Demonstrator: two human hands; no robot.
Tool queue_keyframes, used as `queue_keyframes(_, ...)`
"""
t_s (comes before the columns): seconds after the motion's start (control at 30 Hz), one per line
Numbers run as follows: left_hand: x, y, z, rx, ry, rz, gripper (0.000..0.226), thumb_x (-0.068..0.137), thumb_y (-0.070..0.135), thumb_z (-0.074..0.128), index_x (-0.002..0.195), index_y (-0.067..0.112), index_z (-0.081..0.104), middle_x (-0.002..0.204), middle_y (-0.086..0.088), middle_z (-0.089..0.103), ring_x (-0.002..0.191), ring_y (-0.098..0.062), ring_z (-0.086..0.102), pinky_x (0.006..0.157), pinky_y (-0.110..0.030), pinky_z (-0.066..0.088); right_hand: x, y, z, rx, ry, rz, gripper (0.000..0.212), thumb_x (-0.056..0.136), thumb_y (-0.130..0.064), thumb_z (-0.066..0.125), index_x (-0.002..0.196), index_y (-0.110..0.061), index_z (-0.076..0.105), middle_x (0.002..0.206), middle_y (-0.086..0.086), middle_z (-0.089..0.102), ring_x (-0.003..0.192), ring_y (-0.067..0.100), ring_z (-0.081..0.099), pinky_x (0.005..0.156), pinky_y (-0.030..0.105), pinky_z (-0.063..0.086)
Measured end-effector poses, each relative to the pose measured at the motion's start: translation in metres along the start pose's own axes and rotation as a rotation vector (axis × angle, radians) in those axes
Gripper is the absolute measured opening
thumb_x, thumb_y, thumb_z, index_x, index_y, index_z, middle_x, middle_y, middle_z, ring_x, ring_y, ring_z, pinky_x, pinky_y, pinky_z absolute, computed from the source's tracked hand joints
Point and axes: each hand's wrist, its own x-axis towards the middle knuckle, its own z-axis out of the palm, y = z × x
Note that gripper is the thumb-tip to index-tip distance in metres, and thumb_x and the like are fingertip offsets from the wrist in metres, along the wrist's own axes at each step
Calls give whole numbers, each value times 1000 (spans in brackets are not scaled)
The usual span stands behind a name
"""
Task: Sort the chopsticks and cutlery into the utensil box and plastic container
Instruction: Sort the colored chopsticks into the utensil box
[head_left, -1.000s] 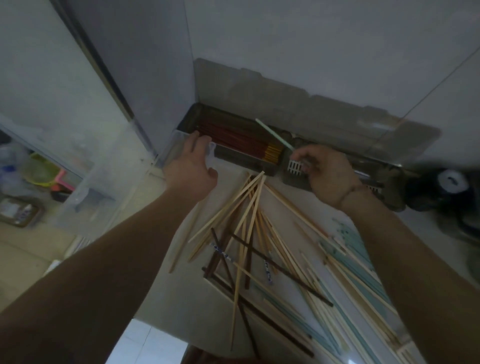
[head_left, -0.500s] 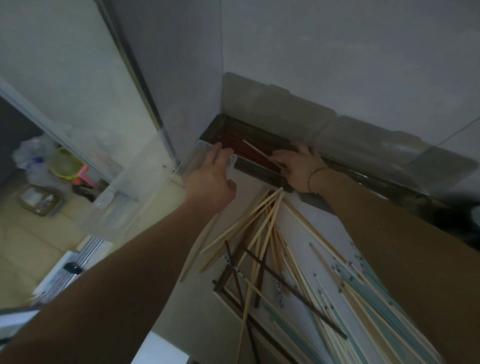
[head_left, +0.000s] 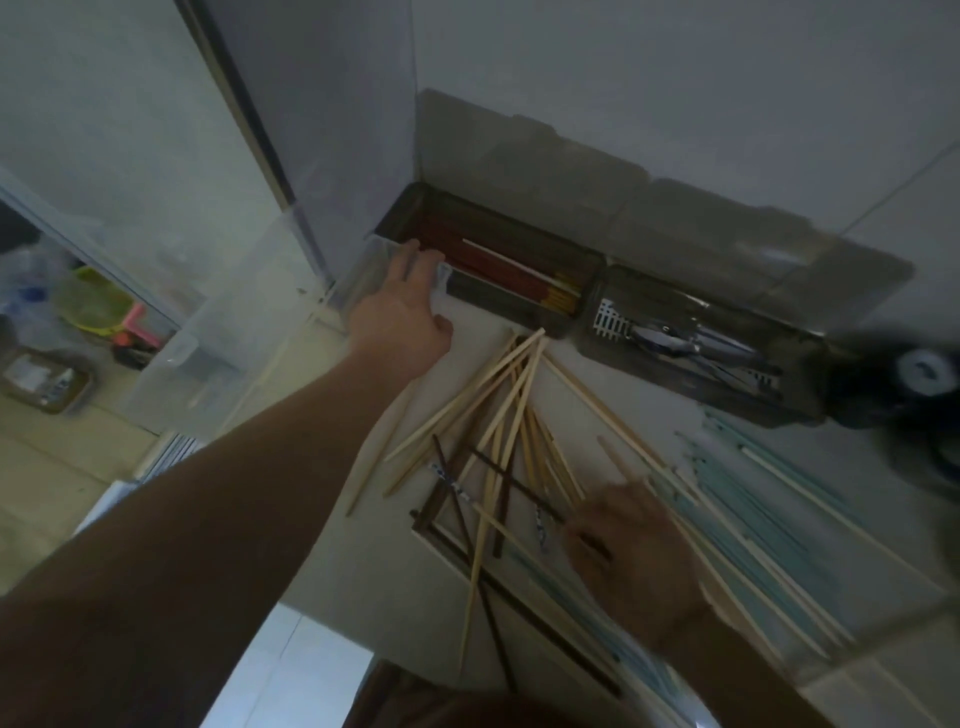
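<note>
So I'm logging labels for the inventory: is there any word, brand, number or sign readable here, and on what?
None can be read.
Patterned band on a dark chopstick: decoration, no letters made out.
Packets in the brown tray on the floor: print too blurred.
Utensil box: no label visible.

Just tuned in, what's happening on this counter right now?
A person is sorting chopsticks. The left hand rests on the corner of the utensil box, whose left compartment holds red chopsticks and one pale stick; the right compartment holds metal cutlery. The right hand is down in the loose pile of chopsticks on the counter, apparently picking at a dark one. Many remain unsorted.
</note>
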Motion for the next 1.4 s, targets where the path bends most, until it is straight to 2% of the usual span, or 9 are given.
queue_keyframes(0.2, 2, -2, 1, 13, -4, 8, 69, 79, 34, 61, 142, 31, 32, 157, 4, 23, 128, -27, 49, 97, -47, 48, -56, -8, 0, 5, -27, -21, 9, 80, -35, 63, 76, -28, 68, 79, -8, 57, 76, 17, 55, 61, 28, 48)
queue_keyframes(0.33, 2, -1, 0, 17, 2, 6, 70, 78, 34, 62, 141, 31, 32, 156, 6, 24, 126, -26, 50, 94, -46, 49, -72, -4, 7, -90, -76, 64, 16, 79, -39, 57, 79, -31, 71, 79, -8, 60, 74, 18, 58, 59, 26, 48)
queue_keyframes(0.43, 1, -1, -1, 15, 1, 4, 71, 78, 34, 62, 143, 31, 32, 157, 6, 23, 130, -24, 46, 96, -47, 49, -74, 1, 10, -169, -55, 128, 20, 78, -38, 53, 77, -28, 71, 77, -7, 60, 73, 20, 58, 58, 28, 48)
queue_keyframes(0.6, 1, 0, -1, 25, -12, -6, 71, 80, 33, 62, 143, 31, 31, 157, 6, 22, 128, -26, 48, 93, -47, 50, -75, -6, 9, -298, -11, 93, 21, 76, -34, 51, 71, -25, 70, 75, -5, 60, 70, 23, 58, 53, 30, 43)
queue_keyframes(0.77, 0, 0, -1, 4, 12, 0, 71, 78, 32, 63, 142, 31, 33, 157, 5, 24, 129, -24, 47, 94, -46, 50, -75, -10, 10, -295, 51, 120, 25, 78, -37, 52, 66, -24, 69, 73, -5, 61, 67, 23, 59, 50, 30, 44)
queue_keyframes(0.97, 0, 1, -2, 18, -2, -7, 70, 79, 33, 63, 142, 32, 32, 157, 7, 23, 128, -24, 48, 94, -46, 50, -68, -20, 8, -308, -99, 148, 23, 74, -32, 51, 56, -23, 62, 69, -3, 60, 63, 22, 63, 40, 28, 43)
queue_keyframes(1.13, 1, 0, -3, 31, 3, -4, 70, 79, 34, 63, 142, 32, 32, 157, 7, 24, 125, -26, 51, 93, -47, 51, -55, -28, -13, -76, -228, 331, 16, 68, -38, 64, 54, -33, 58, 52, -16, 47, 51, 2, 55, 41, 9, 23)
queue_keyframes(1.23, 2, 1, -1, 38, 6, -11, 70, 80, 34, 63, 143, 32, 31, 157, 7, 23, 124, -26, 52, 93, -46, 51, -35, -28, -46, 277, -254, 437, 24, 81, -31, 71, 61, -42, 64, 52, -20, 57, 52, 1, 55, 50, 8, 36)
queue_keyframes(1.4, 1, -1, 0, 40, 20, 5, 71, 80, 36, 62, 143, 32, 30, 157, 6, 23, 123, -26, 53, 93, -45, 51, 25, -28, -92, 613, 56, 426, 18, 88, -13, 64, 73, -21, 68, 50, 5, 62, 40, 11, 48, 45, 18, 38)
